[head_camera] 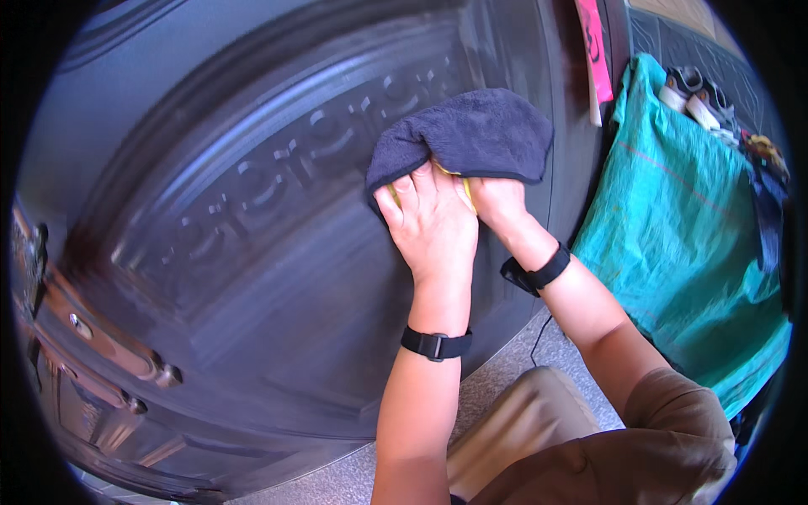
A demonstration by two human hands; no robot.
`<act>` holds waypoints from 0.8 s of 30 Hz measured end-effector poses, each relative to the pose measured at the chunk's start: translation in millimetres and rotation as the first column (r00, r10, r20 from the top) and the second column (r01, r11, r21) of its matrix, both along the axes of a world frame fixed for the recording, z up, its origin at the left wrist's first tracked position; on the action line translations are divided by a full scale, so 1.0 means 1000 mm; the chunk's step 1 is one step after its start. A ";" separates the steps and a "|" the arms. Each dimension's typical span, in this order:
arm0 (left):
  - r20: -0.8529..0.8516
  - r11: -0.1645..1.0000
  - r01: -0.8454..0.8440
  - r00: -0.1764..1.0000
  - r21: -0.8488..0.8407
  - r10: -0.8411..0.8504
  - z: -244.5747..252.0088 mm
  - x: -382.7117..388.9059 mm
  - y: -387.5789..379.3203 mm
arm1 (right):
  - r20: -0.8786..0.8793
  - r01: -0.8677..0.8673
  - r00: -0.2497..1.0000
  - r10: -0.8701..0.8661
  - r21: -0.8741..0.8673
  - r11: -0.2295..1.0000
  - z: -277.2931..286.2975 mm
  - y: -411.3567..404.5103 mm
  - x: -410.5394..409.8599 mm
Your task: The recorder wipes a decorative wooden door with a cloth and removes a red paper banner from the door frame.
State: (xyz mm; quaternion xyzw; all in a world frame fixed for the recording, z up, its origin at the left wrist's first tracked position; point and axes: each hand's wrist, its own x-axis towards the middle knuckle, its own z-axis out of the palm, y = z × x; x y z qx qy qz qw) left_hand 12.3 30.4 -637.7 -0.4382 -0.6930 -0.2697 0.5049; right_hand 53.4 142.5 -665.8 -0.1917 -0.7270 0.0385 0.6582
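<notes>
A dark grey, plush microfiber cloth [486, 136] with a black edge and a yellow underside lies bunched against a dark panelled door [303, 252]. My left hand [435, 208] has its fingers tucked beneath the cloth's lower fold, their tips hidden. Close beside it, my right hand [500, 201] is curled at the cloth's lower right edge, its fingers mostly covered. A band of raised scroll ornament [315, 142] runs across the door up to the cloth. Black straps circle both my wrists.
On the left, metal door handles with long backplates [104, 338] stick out. A green woven plastic sheet [675, 208] hangs at right, with shoes [701, 104] by its top. Pink tape [595, 50] marks the door's edge. Speckled flooring [341, 476] shows below.
</notes>
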 end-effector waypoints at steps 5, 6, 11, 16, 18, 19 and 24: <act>0.086 0.993 -0.061 0.994 -0.098 0.070 -0.012 -0.025 -0.075 | 0.129 -0.142 0.978 0.166 -0.178 0.974 -0.009 -0.078 -0.033; 0.088 0.983 -0.116 0.988 -0.141 0.129 -0.008 -0.029 -0.090 | 0.277 -0.150 0.936 0.216 -0.241 0.959 -0.007 -0.092 -0.035; 0.027 0.886 -0.439 0.894 -0.152 0.448 0.000 -0.094 -0.224 | 0.337 -0.695 0.662 0.670 -0.060 0.717 -0.013 -0.217 -0.124; 0.253 0.957 -0.226 0.951 0.182 0.177 -0.007 -0.107 -0.253 | -0.828 0.346 -0.064 -0.557 0.506 -0.790 0.002 -0.250 -0.133; 0.464 0.859 0.069 0.818 0.508 -0.340 0.003 -0.087 -0.236 | -0.920 0.056 -0.310 -0.241 0.236 -0.970 0.018 -0.242 -0.114; 0.354 0.857 0.087 0.886 0.508 -0.299 -0.002 -0.095 -0.225 | -0.886 0.030 -0.426 -0.181 0.186 -0.982 0.021 -0.229 -0.114; 0.014 0.932 -0.114 0.993 0.343 0.116 0.044 -0.123 -0.187 | -0.425 -0.847 -0.461 0.779 -0.048 -0.529 0.062 -0.149 -0.105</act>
